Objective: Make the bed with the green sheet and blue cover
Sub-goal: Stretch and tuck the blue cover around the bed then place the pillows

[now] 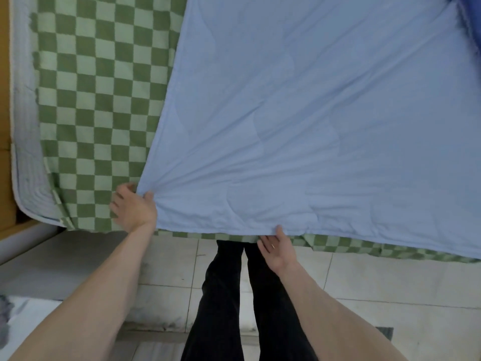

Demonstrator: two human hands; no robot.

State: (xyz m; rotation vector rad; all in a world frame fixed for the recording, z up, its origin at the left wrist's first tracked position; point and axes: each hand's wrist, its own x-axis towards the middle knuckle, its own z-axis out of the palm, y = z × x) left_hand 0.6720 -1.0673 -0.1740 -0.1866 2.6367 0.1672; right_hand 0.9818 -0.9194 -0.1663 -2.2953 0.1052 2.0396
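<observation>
We stood at the bed's edge on a pale tile floor [390, 277]. The green sheet [99, 100], w/ checks, lay flat on the bed. The blue cover [299, 113] lay over its right part, wrinkled near us. Our left grip [134, 208] pinched the cover's corner. Our right grip [276, 247] held the near edge w/ thumb on top. Black trousers [223, 295] showed below.

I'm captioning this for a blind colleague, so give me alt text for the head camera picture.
Seen from above, a person's left hand grips the corner of a blue cover while the right hand pinches its near edge. The cover lies askew over a green checked sheet, leaving the sheet's left part bare. Dark trouser legs stand on a tiled floor.
</observation>
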